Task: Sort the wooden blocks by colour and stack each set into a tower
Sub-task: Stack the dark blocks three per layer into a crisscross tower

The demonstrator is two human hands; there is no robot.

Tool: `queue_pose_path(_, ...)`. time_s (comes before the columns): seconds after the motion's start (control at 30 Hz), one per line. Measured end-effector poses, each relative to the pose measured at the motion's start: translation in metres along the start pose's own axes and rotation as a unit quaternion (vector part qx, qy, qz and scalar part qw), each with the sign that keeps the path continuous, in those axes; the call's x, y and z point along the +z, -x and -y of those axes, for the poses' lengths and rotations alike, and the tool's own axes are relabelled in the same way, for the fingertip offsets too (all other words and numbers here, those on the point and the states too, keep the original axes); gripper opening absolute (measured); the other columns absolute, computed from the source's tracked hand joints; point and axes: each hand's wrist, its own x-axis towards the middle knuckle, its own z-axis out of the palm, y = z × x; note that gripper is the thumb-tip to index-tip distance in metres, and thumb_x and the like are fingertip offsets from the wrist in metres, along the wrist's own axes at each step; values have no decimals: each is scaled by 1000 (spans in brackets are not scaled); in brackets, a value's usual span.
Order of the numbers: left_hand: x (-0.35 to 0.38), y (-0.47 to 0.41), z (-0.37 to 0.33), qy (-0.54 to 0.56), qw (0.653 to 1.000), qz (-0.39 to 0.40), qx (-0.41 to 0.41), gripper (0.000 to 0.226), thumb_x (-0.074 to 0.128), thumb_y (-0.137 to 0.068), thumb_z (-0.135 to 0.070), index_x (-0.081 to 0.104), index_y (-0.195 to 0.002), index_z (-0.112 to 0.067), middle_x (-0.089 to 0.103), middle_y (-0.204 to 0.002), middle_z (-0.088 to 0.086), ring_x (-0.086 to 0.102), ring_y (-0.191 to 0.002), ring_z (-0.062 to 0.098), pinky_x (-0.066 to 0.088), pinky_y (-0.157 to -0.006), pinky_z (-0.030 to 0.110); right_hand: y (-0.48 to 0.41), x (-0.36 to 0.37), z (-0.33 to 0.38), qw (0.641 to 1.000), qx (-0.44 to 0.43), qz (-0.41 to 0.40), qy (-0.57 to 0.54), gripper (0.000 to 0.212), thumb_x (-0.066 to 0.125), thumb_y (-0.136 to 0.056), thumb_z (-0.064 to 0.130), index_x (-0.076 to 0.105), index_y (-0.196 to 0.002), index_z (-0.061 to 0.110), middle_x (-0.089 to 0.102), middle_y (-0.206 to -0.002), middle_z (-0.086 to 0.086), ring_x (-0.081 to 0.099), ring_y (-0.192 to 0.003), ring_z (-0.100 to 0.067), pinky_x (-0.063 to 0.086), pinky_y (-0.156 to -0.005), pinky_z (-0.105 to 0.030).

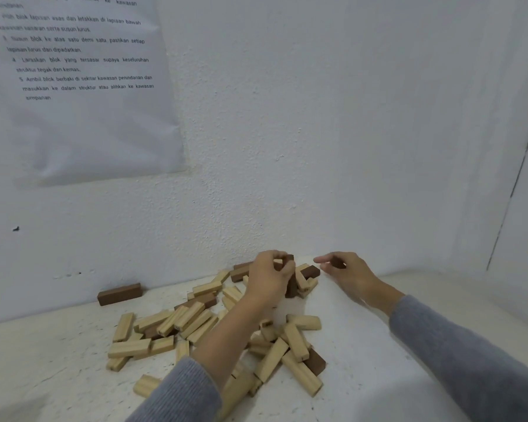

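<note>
The left hand (269,278) pinched a brown block (291,286), the curled right hand (345,269) maybe held something, I couldn't tell, and slow, straight placing looked wise.

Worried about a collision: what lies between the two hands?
Head view: a dark brown block among pale blocks, beside the upright brown block the left hand grips.

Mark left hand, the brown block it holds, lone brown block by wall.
left hand (269,278): head view, back of hand.
held brown block (289,259): head view, exposed top end.
lone brown block (119,294): head view, front face.
</note>
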Motion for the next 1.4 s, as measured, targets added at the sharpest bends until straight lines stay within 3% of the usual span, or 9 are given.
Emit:
queue_pose_path(0.13,-7,-1,-4,87,994,-26,-66,21,40,-99,-11,54,-84,-7,53,-71,7,54,-70,21,42,-62,26,-8,4,-8,971,-73,63,220,30,57,-96,21,60,-125,29,42,-97,10,47,-85,-5,33,-69,-16)
queue_pose_path(0.33,-15,7,-6,209,965,-27,-155,30,33,-103,-17,50,-80,-7,56,-73,11,50,-63,19,44,-68,30,-2,3,-4,960,-104,51,253,15,61,-94,23,58,-109,26,43,-97,12,49,-86,-8,33,-66,-15)
queue_pose_path(0.47,-22,11,-7,199,967,-20,-155,18,48,-98,-11,58,-89,1,57,-76,9,52,-65,14,47,-55,20,7,-4,9,979,-116,37,165,16,62,-92,15,53,-98,27,52,-93,14,51,-86,-8,36,-71,-19)
queue_pose_path(0.57,-30,21,-14,207,967,-21,-147,15,52,-97,-9,61,-98,3,60,-79,11,56,-67,15,50,-56,21,20,-8,36,988,-132,21,75,17,60,-93,7,57,-102,20,56,-91,10,51,-81,-5,36,-68,-9)
queue_pose_path(0.87,-60,75,-37,164,980,-60,-93,18,53,-95,-11,68,-94,-1,62,-82,7,52,-66,12,42,-42,8,83,6,116,985,-85,-3,-150,23,50,-99,8,64,-112,20,51,-86,-3,46,-68,-11,41,-55,-12)
queue_pose_path(1.07,-86,118,-38,204,972,-72,-96,17,54,-96,-17,67,-87,-8,69,-79,-5,58,-79,12,48,-66,21,133,36,150,943,37,56,-325,19,49,-101,15,64,-112,13,65,-74,4,55,-56,-7,42,-50,-17)
queue_pose_path(1.13,-98,134,-33,214,968,-75,-105,17,55,-96,-16,67,-86,-8,68,-85,4,58,-81,17,47,-74,27,150,48,157,930,59,90,-351,20,50,-100,17,65,-112,11,71,-86,-2,64,-69,-10,48,-51,-19)
queue_pose_path(1.23,-112,153,-26,223,965,-76,-114,15,56,-95,-13,67,-96,-3,67,-91,11,59,-81,19,48,-73,28,169,64,162,927,81,112,-348,23,53,-99,20,65,-116,10,70,-106,-11,65,-83,-20,53,-57,-24)
queue_pose_path(1.4,-136,192,-4,219,964,-72,-136,16,57,-94,-9,65,-107,-4,65,-92,11,61,-77,19,51,-67,28,207,91,172,927,90,144,-335,17,53,-99,18,65,-110,11,68,-87,-3,63,-69,-12,48,-49,-18)
